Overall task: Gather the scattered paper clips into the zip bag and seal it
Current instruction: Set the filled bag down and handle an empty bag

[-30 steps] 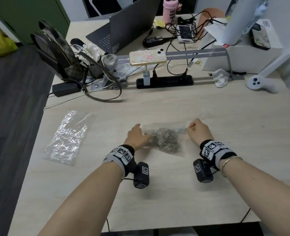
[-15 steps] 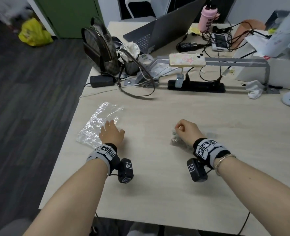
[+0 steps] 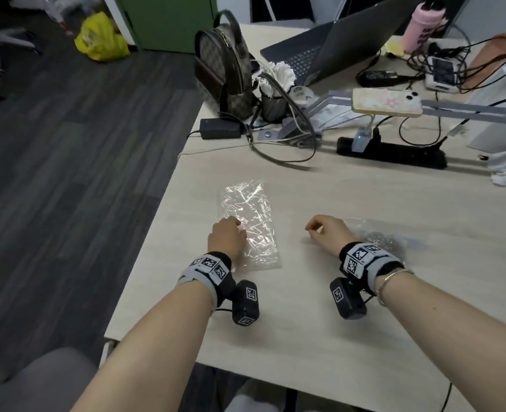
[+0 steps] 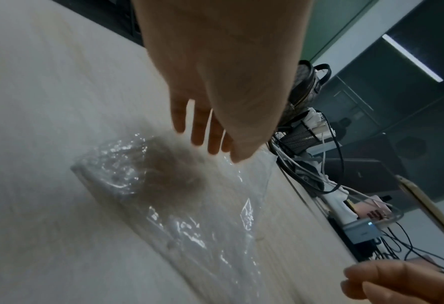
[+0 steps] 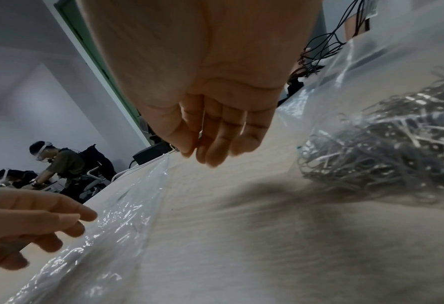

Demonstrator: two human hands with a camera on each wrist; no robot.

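Clear plastic zip bag [image 3: 385, 237] holding a heap of metal paper clips [image 5: 387, 148] lies flat on the table [image 3: 305, 337], at 3 o'clock from the right hand [image 3: 327, 231]. That hand's grip is loosely curled; a thin metal piece shows between thumb and fingers, its identity unclear. A second, crinkled plastic bag [image 3: 250, 224] lies at 9 o'clock. The left hand [image 3: 226, 239], fingers extended and released, is above its near edge. A backpack [image 3: 226, 72] stands at 11 o'clock.

Bare table [image 3: 305, 337] near both hands; cables [image 3: 284, 150] (far edge) crowd the back.
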